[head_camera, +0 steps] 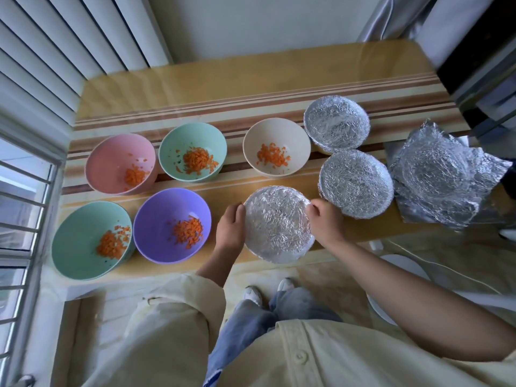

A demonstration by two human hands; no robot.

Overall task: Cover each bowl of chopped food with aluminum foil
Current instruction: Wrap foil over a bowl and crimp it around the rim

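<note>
A foil-covered bowl (277, 223) sits at the table's front edge. My left hand (230, 229) presses its left rim and my right hand (325, 219) presses its right rim, fingers curled onto the foil. Two more foil-covered bowls stand to the right, one (356, 184) close by and one (336, 124) further back. Several uncovered bowls hold chopped carrot: pink (111, 157), teal (178, 152), cream (276, 132), purple (156, 219) and a second teal one (75, 236) at the front left.
Crumpled loose foil sheets (444, 174) lie at the table's right end. The striped wooden table (223, 88) has bare surface behind the bowls. A window with bars (19, 191) is on the left, and a white stool (399, 272) stands on the floor.
</note>
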